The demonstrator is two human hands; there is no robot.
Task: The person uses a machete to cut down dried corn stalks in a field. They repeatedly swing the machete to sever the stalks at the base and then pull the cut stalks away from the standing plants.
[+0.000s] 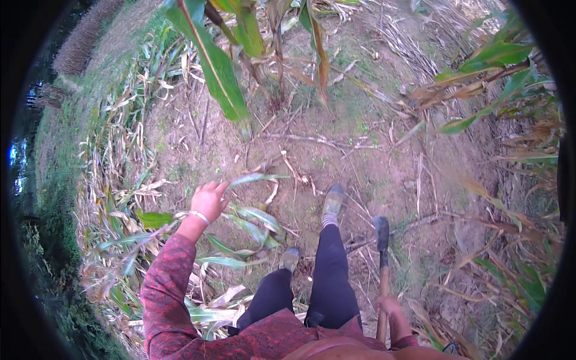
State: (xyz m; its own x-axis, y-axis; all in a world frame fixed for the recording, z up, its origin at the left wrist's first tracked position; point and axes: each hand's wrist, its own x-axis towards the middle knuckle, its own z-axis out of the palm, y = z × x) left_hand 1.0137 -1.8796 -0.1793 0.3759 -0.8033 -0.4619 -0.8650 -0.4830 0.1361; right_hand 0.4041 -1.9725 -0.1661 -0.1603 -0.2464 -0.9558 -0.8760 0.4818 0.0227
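Observation:
My left hand (209, 201) is at left of centre, a pale bangle on its wrist, with green corn leaves (256, 220) at and below the fingers. Its palm is hidden, so whether it grips a stalk cannot be told. My right hand (389, 306), low at the right, is closed around the wooden handle (383, 283) of a hand tool with a dark metal head (381, 229). The tool points forward, beside my right leg. Standing corn plants (280, 58) rise at the top, a broad green leaf (216, 72) hanging towards me.
Cut corn stalks and dry leaves (130, 130) lie along the left. More corn plants (499, 85) lean in from the right. Thin dry stalks (315, 138) are scattered on the bare soil. My shoes (334, 200) are on the ground, the right one farther forward.

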